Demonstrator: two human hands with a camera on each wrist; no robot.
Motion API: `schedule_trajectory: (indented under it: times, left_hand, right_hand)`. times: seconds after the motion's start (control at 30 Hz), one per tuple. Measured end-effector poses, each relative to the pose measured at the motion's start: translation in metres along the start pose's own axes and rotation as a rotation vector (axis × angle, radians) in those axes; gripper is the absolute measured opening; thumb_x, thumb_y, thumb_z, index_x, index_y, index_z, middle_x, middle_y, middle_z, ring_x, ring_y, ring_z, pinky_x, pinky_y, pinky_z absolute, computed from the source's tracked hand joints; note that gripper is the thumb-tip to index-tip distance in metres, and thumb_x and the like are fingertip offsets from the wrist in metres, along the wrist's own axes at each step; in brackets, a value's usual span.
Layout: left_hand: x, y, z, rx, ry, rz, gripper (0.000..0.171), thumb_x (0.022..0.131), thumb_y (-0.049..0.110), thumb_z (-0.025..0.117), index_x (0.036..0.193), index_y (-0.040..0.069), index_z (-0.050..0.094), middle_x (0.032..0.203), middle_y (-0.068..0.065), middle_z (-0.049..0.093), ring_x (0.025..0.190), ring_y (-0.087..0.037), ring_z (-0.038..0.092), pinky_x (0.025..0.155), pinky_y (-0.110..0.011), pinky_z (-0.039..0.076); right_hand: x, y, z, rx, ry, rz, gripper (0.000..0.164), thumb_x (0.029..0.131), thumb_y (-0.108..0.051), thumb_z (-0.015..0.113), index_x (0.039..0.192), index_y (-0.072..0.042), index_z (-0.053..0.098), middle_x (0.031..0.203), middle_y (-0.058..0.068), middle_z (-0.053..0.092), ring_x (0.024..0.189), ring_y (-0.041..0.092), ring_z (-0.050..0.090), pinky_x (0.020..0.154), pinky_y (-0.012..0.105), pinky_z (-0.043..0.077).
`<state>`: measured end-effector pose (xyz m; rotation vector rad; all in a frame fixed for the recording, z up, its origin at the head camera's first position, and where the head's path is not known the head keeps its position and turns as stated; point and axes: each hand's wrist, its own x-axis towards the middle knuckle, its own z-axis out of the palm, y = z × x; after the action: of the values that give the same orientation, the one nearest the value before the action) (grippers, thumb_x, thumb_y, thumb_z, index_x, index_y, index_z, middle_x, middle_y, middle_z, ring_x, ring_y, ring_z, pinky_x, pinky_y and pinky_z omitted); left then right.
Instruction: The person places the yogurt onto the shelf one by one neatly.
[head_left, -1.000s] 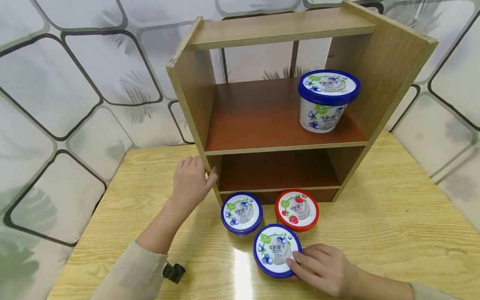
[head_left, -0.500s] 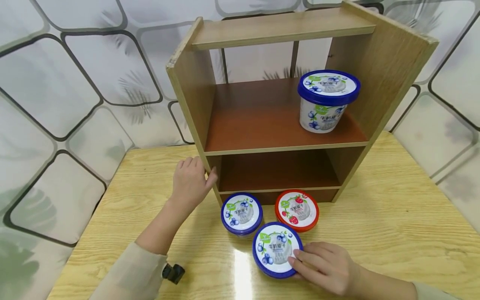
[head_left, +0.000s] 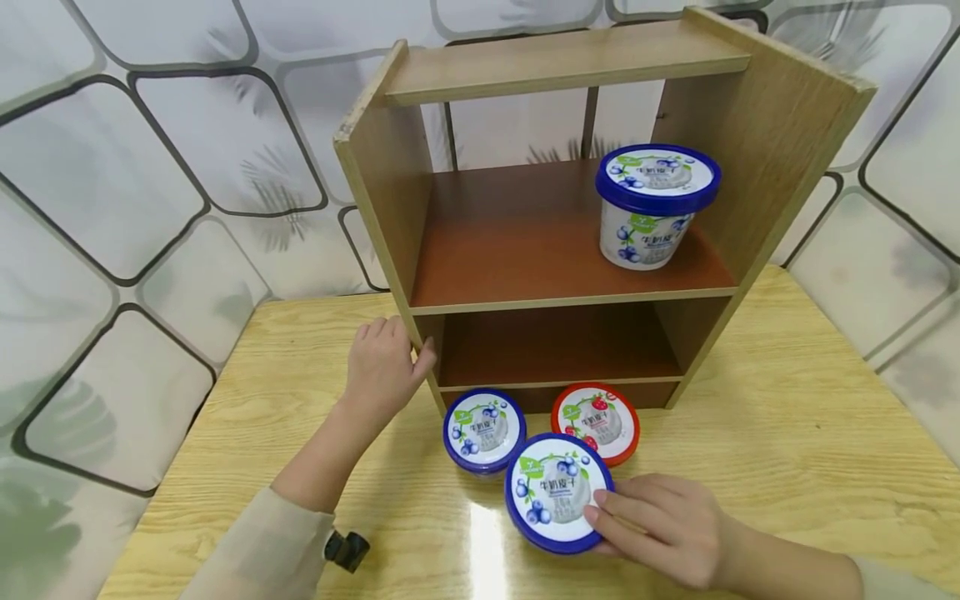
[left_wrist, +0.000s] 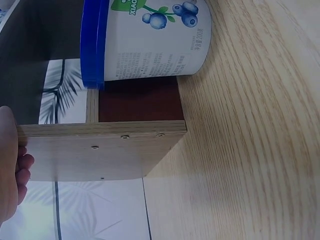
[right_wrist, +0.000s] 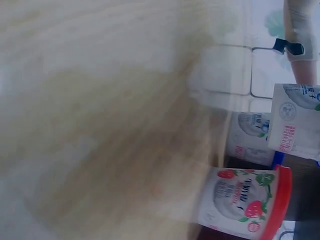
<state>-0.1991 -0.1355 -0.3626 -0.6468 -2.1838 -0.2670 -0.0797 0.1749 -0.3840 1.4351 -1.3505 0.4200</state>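
My right hand [head_left: 660,525] grips a blue-lidded tub [head_left: 558,493] with blueberries on its lid, fingertips over the rim. The right wrist view shows this tub [right_wrist: 295,122] raised off the table. My left hand [head_left: 388,362] holds the left side panel of a wooden shelf unit [head_left: 577,300]; the left wrist view shows its curled fingers [left_wrist: 23,175] at the panel. In front of the unit stand another blue-lidded tub [head_left: 484,431] and a red-lidded strawberry tub [head_left: 609,423], partly hidden by the held one.
A further blue-lidded tub [head_left: 656,204] stands at the right of the unit's upper shelf. The lower shelf [head_left: 555,342] lies beneath it. The unit stands on a wooden table [head_left: 795,467] before a patterned backdrop [head_left: 225,142].
The right hand has lifted the held blue-lidded tub from the table and shifted it slightly toward the shelf unit. It now overlaps the red-lidded tub in view. My left hand stays put.
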Motion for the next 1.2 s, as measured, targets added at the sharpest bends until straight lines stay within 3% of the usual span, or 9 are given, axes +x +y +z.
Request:
schedule_trajectory:
  times: [0.23, 0.47, 0.73, 1.0, 1.2]
  left_hand:
    - [0.0, 0.0, 0.0, -0.011, -0.001, 0.003, 0.026, 0.081, 0.023, 0.054, 0.066, 0.003, 0.045, 0.055, -0.007, 0.043, 0.055, -0.028, 0.047, 0.053, -0.038, 0.037]
    - [0.001, 0.001, -0.001, -0.013, -0.005, 0.001, 0.026, 0.081, 0.023, 0.054, 0.067, 0.003, 0.046, 0.055, -0.008, 0.044, 0.055, -0.029, 0.048, 0.053, -0.038, 0.038]
    - [0.0, 0.001, -0.002, -0.018, -0.015, -0.002, 0.025, 0.081, 0.023, 0.055, 0.068, 0.003, 0.046, 0.055, -0.007, 0.044, 0.055, -0.029, 0.047, 0.053, -0.038, 0.038]
    - [-0.001, 0.001, -0.001, -0.025, -0.014, -0.007, 0.025, 0.081, 0.022, 0.055, 0.069, 0.002, 0.047, 0.056, -0.008, 0.044, 0.056, -0.029, 0.047, 0.054, -0.039, 0.038]
    - [0.0, 0.001, -0.001, -0.023, -0.021, -0.005, 0.025, 0.081, 0.023, 0.055, 0.07, 0.002, 0.047, 0.057, -0.008, 0.045, 0.057, -0.03, 0.047, 0.055, -0.039, 0.038]
  right_hand:
    - [0.013, 0.012, -0.003, -0.009, 0.03, -0.017, 0.027, 0.089, -0.026, 0.064, 0.093, -0.001, 0.074, 0.076, 0.007, 0.071, 0.055, 0.012, 0.06, 0.045, 0.018, 0.039]
    - [0.023, 0.024, -0.005, -0.041, 0.062, -0.029, 0.027, 0.088, -0.026, 0.064, 0.093, -0.001, 0.074, 0.075, 0.007, 0.07, 0.054, 0.013, 0.061, 0.043, 0.019, 0.039]
    - [0.043, 0.035, -0.01, -0.052, 0.035, 0.008, 0.025, 0.091, -0.024, 0.061, 0.093, -0.002, 0.073, 0.07, 0.007, 0.069, 0.051, 0.013, 0.062, 0.04, 0.021, 0.042]
    - [0.059, 0.043, -0.019, -0.061, -0.039, 0.117, 0.026, 0.093, -0.03, 0.057, 0.089, -0.009, 0.072, 0.07, 0.005, 0.07, 0.052, 0.015, 0.061, 0.04, 0.023, 0.04]
    - [0.071, 0.05, -0.019, -0.045, 0.034, 0.118, 0.025, 0.089, -0.028, 0.063, 0.083, -0.007, 0.073, 0.067, 0.008, 0.07, 0.049, 0.018, 0.063, 0.039, 0.025, 0.043]
